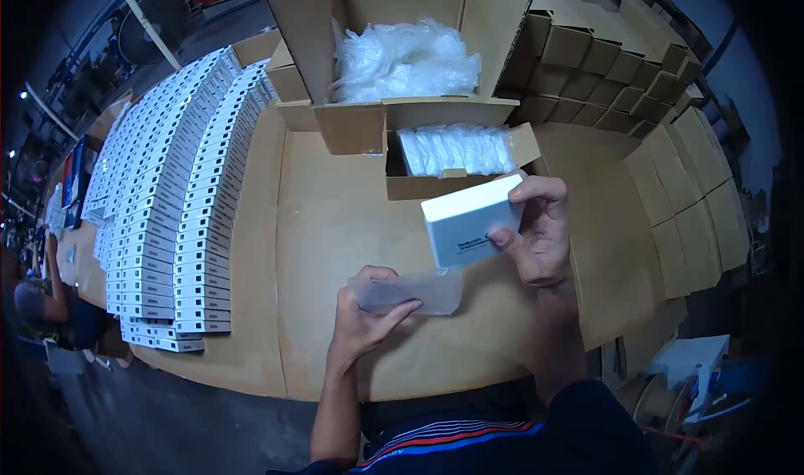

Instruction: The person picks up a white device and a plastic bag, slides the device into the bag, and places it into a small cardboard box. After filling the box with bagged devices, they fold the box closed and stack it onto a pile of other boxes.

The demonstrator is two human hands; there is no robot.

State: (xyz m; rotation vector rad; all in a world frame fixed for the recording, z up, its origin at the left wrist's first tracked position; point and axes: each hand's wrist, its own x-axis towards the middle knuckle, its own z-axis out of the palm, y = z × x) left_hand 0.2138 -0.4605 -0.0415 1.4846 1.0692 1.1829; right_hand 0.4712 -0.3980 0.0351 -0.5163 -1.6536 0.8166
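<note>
My right hand (540, 232) grips a small white box (473, 224) with dark printing, its thumb on the printed face and fingers at the far edge. Lower and to the left, my left hand (368, 312) pinches a translucent plastic sleeve (414, 292), held flat just under the box's lower edge. Beyond the box, an open carton (410, 188) holds a row of items in clear plastic wrapping (456, 150).
Stacked white boxes (167, 182) rise at the left. A large carton (352, 127) at the back holds clear plastic bags (406, 60). Brown cartons (682, 203) stand at the right. Another person (50, 295) is at the far left.
</note>
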